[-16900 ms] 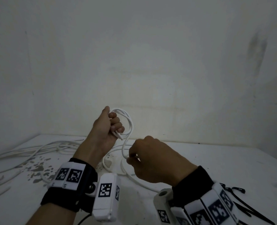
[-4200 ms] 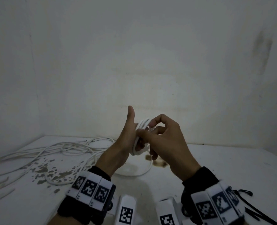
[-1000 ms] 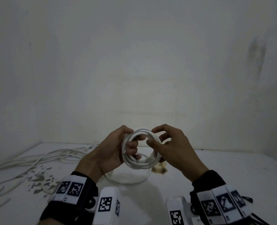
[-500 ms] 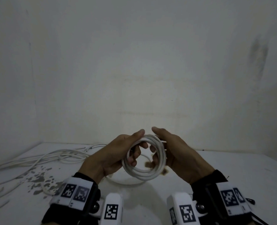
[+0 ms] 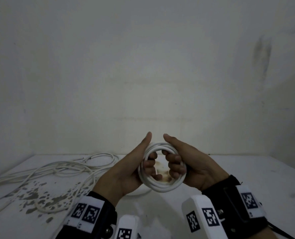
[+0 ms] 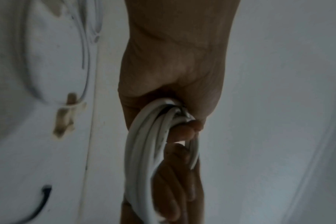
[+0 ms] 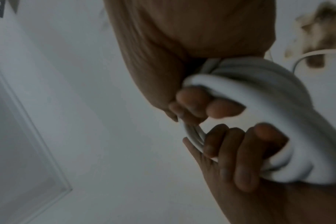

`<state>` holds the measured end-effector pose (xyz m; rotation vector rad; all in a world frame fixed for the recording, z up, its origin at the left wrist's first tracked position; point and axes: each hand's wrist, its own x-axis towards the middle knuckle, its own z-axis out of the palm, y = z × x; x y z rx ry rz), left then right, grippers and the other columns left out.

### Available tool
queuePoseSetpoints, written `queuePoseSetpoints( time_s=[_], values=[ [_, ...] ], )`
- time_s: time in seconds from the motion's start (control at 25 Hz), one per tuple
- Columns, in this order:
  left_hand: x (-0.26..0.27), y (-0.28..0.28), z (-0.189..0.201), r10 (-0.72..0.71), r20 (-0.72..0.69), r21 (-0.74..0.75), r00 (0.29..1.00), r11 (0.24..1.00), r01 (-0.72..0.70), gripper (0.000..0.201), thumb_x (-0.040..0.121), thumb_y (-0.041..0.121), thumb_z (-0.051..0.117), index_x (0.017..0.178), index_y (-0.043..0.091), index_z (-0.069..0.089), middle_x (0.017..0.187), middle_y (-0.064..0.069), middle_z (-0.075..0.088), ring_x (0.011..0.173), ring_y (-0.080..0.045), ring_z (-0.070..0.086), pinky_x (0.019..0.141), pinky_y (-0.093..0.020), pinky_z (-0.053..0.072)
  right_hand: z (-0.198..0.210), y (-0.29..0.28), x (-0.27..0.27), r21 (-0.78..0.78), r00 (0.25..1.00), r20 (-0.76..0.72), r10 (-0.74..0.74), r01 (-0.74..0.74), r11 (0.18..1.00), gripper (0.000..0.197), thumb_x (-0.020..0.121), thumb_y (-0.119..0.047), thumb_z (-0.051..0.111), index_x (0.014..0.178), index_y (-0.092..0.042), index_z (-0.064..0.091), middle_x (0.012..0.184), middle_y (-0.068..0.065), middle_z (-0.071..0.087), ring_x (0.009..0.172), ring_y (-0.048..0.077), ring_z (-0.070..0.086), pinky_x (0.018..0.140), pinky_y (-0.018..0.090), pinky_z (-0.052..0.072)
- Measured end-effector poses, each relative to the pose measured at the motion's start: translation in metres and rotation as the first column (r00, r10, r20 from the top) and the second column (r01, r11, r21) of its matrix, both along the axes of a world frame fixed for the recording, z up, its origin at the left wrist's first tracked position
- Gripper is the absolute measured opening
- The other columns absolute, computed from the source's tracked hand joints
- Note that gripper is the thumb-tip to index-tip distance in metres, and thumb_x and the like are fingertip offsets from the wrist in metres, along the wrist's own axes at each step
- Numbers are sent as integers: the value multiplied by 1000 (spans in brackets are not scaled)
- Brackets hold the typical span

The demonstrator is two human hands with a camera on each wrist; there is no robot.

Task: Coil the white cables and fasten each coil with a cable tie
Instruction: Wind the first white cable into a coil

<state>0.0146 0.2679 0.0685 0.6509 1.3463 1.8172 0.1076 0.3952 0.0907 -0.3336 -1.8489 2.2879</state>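
A white cable wound into a round coil (image 5: 161,186) hangs in the air over the table, held between both hands. My left hand (image 5: 139,167) grips its left side, fingers curled through the ring and thumb lying over the top. My right hand (image 5: 183,165) grips the right side the same way. The left wrist view shows the coil (image 6: 144,159) edge-on in the left hand (image 6: 175,133). In the right wrist view the coil (image 7: 278,106) runs across both sets of curled fingers (image 7: 201,104). No cable tie is on the coil.
Loose white cables (image 5: 60,169) sprawl over the left half of the white table (image 5: 264,178), among dark paint flecks (image 5: 38,195). A brown stain (image 5: 162,171) lies under the coil. A black cable tie (image 5: 284,233) pokes out at the bottom right. Walls close the back and sides.
The right hand went from pinching the coil's edge to gripping its right side through the ring. Both thumbs now lie along the top, and the coil faces me as an open circle.
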Motion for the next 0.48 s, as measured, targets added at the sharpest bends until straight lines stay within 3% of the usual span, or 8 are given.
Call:
queuePoseSetpoints(
  time_s=[0.08, 0.16, 0.48],
  values=[
    [0, 1, 1, -131, 174, 103, 976, 988, 115, 49, 86, 55, 54, 57, 16, 49, 40, 7, 26, 34, -9, 29, 48, -25, 41, -1, 0, -3, -28, 998, -38, -56, 55, 998, 43, 98, -43, 55, 70, -10, 52, 41, -5, 31, 26, 8, 24, 31, 20, 29],
    [-1, 3, 0, -198, 240, 159, 951, 974, 163, 47, 88, 50, 49, 56, 16, 48, 38, 8, 23, 32, -8, 25, 44, -23, 34, -2, 2, -4, -37, 996, -47, -81, 79, 996, 42, 99, -39, 54, 71, -8, 52, 41, -5, 30, 26, 8, 23, 31, 19, 29],
    [4, 4, 3, -41, 143, -32, 989, 998, 46, 44, 85, 39, 58, 52, 20, 37, 43, 8, 15, 35, -9, 14, 40, -21, 22, 0, 2, 2, 154, 1000, 17, -15, 12, 988, 43, 96, -46, 58, 72, -10, 54, 47, -3, 34, 34, 12, 27, 41, 25, 35]
  ],
)
